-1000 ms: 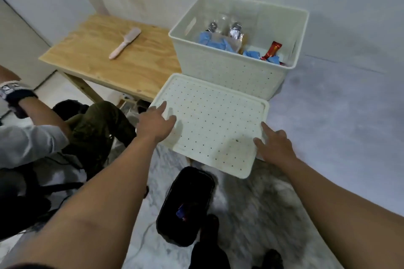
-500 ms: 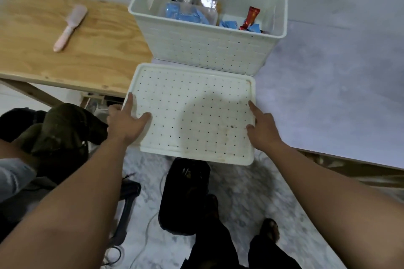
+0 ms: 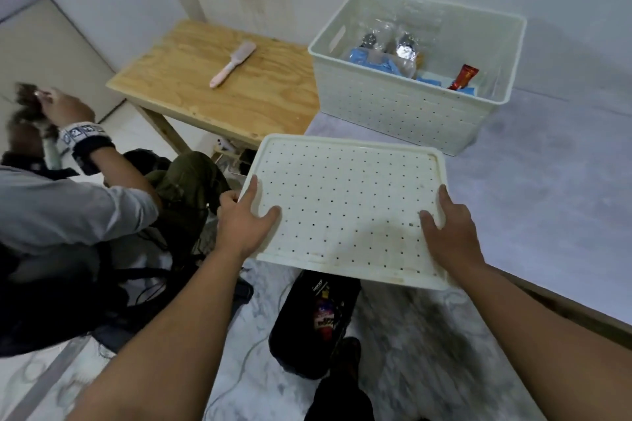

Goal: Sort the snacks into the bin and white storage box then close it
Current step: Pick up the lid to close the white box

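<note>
The head view, the only one, shows the left hand [image 3: 244, 222] gripping the left edge of the perforated white lid [image 3: 345, 212], thumb on top and fingers curled round the rim. The right hand [image 3: 449, 229] holds the right edge, thumb and one finger flat on top; whether its other fingers wrap underneath cannot be told. The lid hangs in the air, near of the white storage box [image 3: 403, 109], overhanging the near edge of the grey surface [image 3: 547, 202].

The box stands open at the far right, with blue packets, clear wrapped items and a red bar [image 3: 464, 77] inside. The black bin [image 3: 314, 318] sits on the floor below the lid. A pink brush [image 3: 232, 68] lies on the wooden table [image 3: 191, 79] at far left, and a seated person [image 3: 51, 208] is on the left.

Closing seems the step in hand. To do it well, the lid should travel level toward the far side, its long edges lined up with the box rim, then be lowered squarely and pressed at the corners. The red bar leans high and may need watching.
</note>
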